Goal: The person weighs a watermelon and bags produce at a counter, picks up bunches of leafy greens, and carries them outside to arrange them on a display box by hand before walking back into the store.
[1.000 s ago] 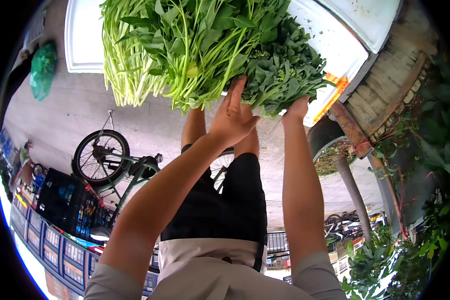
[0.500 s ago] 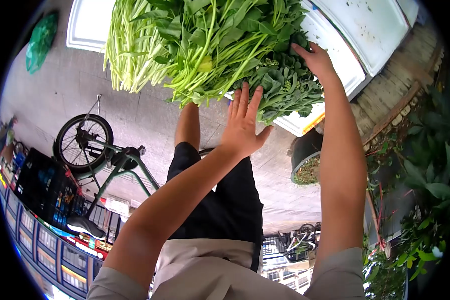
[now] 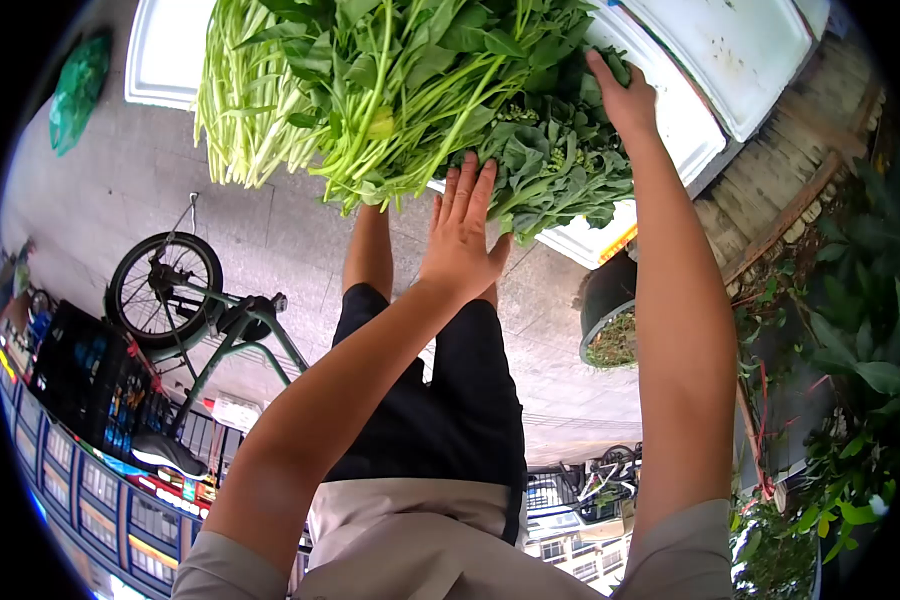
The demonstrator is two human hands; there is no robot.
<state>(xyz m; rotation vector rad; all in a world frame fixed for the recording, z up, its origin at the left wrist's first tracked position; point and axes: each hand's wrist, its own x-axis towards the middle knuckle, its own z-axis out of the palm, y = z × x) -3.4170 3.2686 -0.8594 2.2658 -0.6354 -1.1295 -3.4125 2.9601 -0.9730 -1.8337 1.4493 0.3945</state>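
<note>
Dark leafy greens with small bud clusters lie at the right end of a heap, over a white foam box. My right hand is at their far right edge, thumb and fingers closed around some leaves; the fingertips are partly hidden. My left hand lies flat with its fingers stretched out, the tips against the near side of the heap where the budded greens meet long-stemmed leafy greens. Pale green stalks hang over the heap's left side.
Another white foam box or lid lies at the upper right, beside wooden planks. A dark plant pot stands below the heap. To the left are a bicycle and a green plastic bag. Plants line the right side.
My right hand has moved farther away along the greens' edge and closed around leaves. My left hand has shifted slightly left, still flat. The view has moved a little.
</note>
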